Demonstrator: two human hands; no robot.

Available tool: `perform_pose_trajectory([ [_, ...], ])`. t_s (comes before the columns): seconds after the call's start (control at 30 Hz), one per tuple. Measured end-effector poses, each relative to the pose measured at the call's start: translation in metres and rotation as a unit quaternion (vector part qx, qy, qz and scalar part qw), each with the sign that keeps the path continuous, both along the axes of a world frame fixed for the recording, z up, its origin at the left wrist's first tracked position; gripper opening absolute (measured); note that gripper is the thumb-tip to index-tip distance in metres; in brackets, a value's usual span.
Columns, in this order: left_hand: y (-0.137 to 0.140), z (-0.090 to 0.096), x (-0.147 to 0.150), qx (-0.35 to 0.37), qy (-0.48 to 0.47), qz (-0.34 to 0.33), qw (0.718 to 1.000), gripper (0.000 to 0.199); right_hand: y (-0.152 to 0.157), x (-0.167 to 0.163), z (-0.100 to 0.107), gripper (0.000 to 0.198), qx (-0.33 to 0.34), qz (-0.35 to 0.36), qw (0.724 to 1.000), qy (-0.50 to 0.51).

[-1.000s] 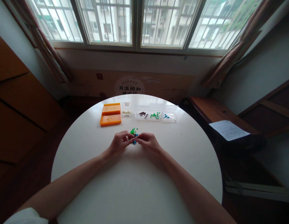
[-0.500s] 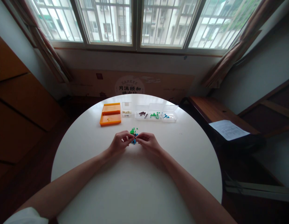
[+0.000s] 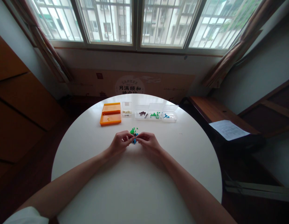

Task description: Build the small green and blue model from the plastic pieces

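My left hand (image 3: 121, 139) and my right hand (image 3: 148, 141) meet fingertip to fingertip over the middle of the white round table (image 3: 126, 186). Both are closed in a pinch. A tiny dark piece seems to be between the fingertips, too small to make out. Small green pieces (image 3: 132, 130) lie just beyond the fingers, and blue pieces (image 3: 134, 141) show beneath and between them. Some dark bits are mixed in, partly hidden by my fingers.
Behind the hands stand an orange tray (image 3: 110, 119) with a few yellow bits, a clear box of cream pieces (image 3: 127, 112), and open clear boxes holding brown pieces (image 3: 143, 114), green pieces (image 3: 155, 115) and blue pieces (image 3: 166, 115). A paper sheet (image 3: 229, 130) lies on a side bench.
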State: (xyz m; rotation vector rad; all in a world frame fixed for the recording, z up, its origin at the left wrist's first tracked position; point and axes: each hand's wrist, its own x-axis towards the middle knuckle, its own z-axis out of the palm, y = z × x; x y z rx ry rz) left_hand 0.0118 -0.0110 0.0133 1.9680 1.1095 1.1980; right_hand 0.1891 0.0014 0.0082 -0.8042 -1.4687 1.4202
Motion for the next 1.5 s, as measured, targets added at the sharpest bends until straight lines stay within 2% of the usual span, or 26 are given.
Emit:
perform_pose_trajectory([
  [0.37,0.0011,-0.0011,-0.0001,0.002,0.002,-0.004,1.0,0.02,0.003,0.0021,-0.0063,0.025,0.02,0.0,1.0,-0.02],
  [0.63,0.001,-0.0014,0.0001,0.005,0.005,-0.001,1.0,0.021,0.0018,0.0018,-0.001,0.024,0.029,-0.009,0.999,-0.032],
  [1.5,0.0029,-0.0056,-0.0013,-0.003,-0.014,-0.012,1.0,0.021,0.0009,0.0021,-0.0008,0.026,0.013,0.006,1.0,-0.024],
])
